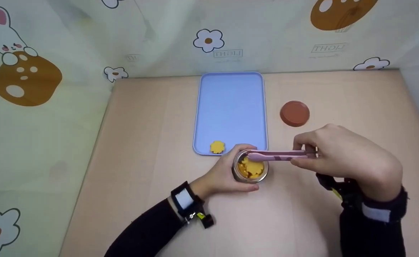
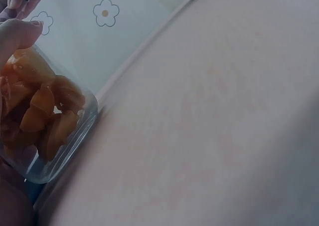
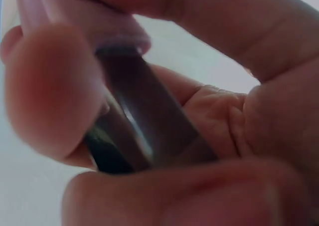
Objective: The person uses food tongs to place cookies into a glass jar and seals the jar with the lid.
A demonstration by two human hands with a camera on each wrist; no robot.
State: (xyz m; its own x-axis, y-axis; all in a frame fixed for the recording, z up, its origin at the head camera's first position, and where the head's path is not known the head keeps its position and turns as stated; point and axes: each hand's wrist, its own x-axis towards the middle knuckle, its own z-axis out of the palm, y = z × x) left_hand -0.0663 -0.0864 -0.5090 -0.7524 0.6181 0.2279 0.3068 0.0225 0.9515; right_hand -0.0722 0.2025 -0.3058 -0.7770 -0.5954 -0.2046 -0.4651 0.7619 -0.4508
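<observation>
A clear jar (image 1: 235, 173) holds several yellow flower-shaped pieces (image 1: 254, 167); in the left wrist view the jar (image 2: 60, 173) looks tilted, its contents orange. My left hand (image 1: 227, 175) grips the jar around its side, fingers behind and thumb in front. Pink tongs (image 1: 277, 156) are pinched in my right hand (image 1: 348, 153), their tips over the jar's mouth by the pieces. Whether the tips hold a piece, I cannot tell. The right wrist view shows the fingers close around the tongs' pink part (image 3: 117, 34) and dark metal arms (image 3: 149, 106).
Behind the jar lies a blue tray (image 1: 230, 107) with one yellow flower-shaped piece (image 1: 217, 146) near its front edge. A round brown lid (image 1: 294, 113) rests on the table (image 1: 152, 142) right of the tray. Patterned cloth (image 1: 159, 39) borders the table's back and left.
</observation>
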